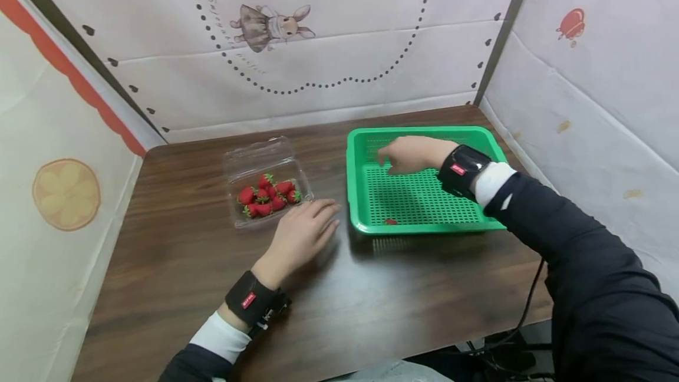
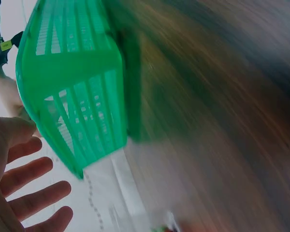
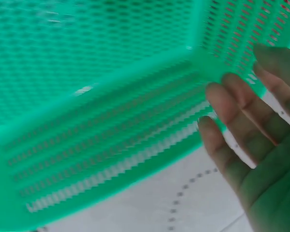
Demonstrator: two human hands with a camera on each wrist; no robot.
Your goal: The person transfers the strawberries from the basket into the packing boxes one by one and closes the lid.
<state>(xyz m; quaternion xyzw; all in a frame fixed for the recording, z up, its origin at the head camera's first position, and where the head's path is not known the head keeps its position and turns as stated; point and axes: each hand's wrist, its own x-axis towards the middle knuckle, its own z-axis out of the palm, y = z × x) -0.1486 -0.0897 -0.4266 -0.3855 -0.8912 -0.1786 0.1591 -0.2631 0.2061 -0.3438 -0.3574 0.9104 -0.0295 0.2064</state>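
My left hand (image 1: 303, 230) is beside the right edge of a clear plastic clamshell box (image 1: 241, 161) on the table. Several strawberries (image 1: 278, 201) with green leaves lie in the box, whose lid stands open at the back. In the left wrist view the left fingers (image 2: 41, 198) are spread and hold nothing. My right hand (image 1: 411, 154) is over the left part of a green plastic basket (image 1: 424, 229). Its fingers (image 3: 227, 104) are relaxed and grip nothing in the right wrist view. One strawberry (image 1: 391, 221) lies in the basket by the near wall.
The brown wooden table (image 1: 180, 252) is bounded by white printed sheets (image 1: 339, 63) at the back and both sides. A black cable (image 1: 527, 305) hangs near the right front edge. Each wrist wears a black strap (image 1: 251, 298).
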